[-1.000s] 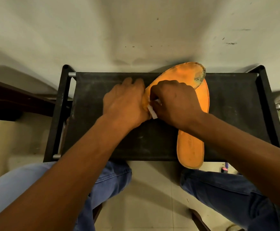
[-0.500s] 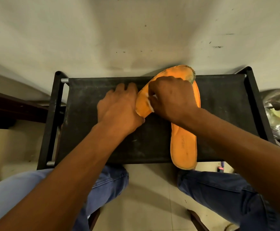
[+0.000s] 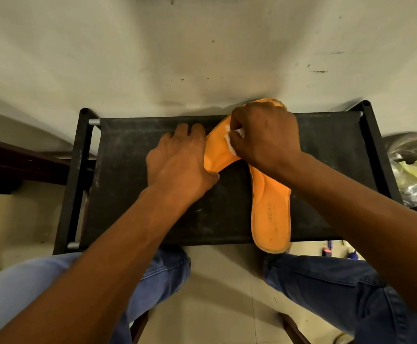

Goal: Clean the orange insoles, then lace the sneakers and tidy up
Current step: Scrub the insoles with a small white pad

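hands [image 3: 227, 157] wiping orange insoles [image 3: 269, 209], white wipe [image 3: 232, 142], black rack [image 3: 133, 199]

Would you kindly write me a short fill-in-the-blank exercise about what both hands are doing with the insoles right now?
1. Both insoles are coloured ____.
2. The right hand rubs the upper insole with a small ____ wipe.
3. The left hand holds that insole's near end against the ____ rack.
4. The lower insole juts past the rack's ____ edge.

Missing words: orange; white; black; near
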